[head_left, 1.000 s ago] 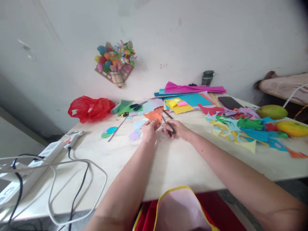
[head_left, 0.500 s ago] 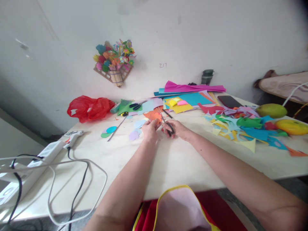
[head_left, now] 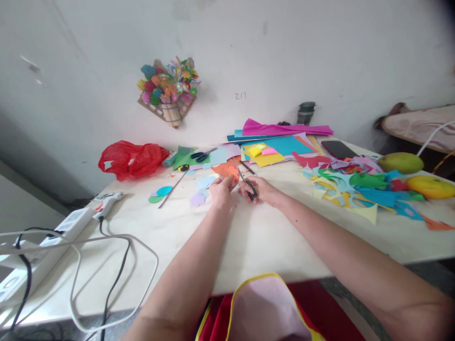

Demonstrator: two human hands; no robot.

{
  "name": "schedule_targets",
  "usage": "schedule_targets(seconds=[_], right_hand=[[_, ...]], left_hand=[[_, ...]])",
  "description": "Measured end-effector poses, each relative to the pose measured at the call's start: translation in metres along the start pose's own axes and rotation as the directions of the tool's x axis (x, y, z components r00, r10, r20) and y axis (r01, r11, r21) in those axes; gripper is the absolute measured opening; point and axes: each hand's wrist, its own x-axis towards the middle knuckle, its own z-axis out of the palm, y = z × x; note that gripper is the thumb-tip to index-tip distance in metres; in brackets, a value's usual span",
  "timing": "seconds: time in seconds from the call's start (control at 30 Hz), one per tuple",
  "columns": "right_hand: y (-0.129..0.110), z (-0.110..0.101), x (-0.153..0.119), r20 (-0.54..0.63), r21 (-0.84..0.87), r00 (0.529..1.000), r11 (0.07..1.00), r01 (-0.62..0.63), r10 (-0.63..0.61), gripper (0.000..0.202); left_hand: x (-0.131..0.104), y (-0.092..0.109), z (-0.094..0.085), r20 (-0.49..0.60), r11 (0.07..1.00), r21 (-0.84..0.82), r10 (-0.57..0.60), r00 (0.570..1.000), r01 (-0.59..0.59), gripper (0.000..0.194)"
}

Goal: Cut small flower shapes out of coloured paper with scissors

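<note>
Scissors [head_left: 252, 190] point away, leftward; long axis diagonal.

The plastic bag [head_left: 133, 160] is red, the phone [head_left: 338, 149] black, the table [head_left: 284, 246] cream.

The one camera sits on the person's head, close above the desk's [head_left: 185, 246] near edge. It looks forward and down, across to the wall [head_left: 227, 57].
</note>
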Motion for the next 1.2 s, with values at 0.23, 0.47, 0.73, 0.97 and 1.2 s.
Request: schedule_targets(seconds=[0.23,0.47,0.73,0.97,1.2], right_hand=[[-0.0028,0.0008,-0.0011,-0.013,-0.011,1.0,1.0,-0.006,0.006,0.039],[-0.0008,0.0007,0.0006,-0.019,-0.025,1.0,1.0,-0.012,0.012,0.036],[-0.0027,-0.0003,0.0004,0.006,-0.053,1.0,0.998,-0.024,0.024,0.037],[-0.0038,-0.0021,-0.0015,0.039,-0.064,0.999,0.998,-0.022,0.025,0.042],[-0.0017,-0.0017,0.0008,0.029,-0.068,0.999,0.997,-0.026,0.028,0.038]], left_hand=[[0.0003,0.0,0.0002,-0.011,1.0,-0.009,-0.018,1.0,0.018,0.026],[0.0012,-0.0003,0.0,-0.012,0.999,-0.026,-0.028,1.0,0.028,0.026],[-0.0017,0.0021,0.0011,-0.015,0.996,-0.083,-0.013,1.0,0.012,0.027],[-0.0033,0.0046,0.0022,-0.023,0.996,-0.082,-0.027,0.999,0.025,0.024],[-0.0021,0.0022,0.0015,-0.007,0.997,-0.071,-0.023,1.0,0.022,0.023]])
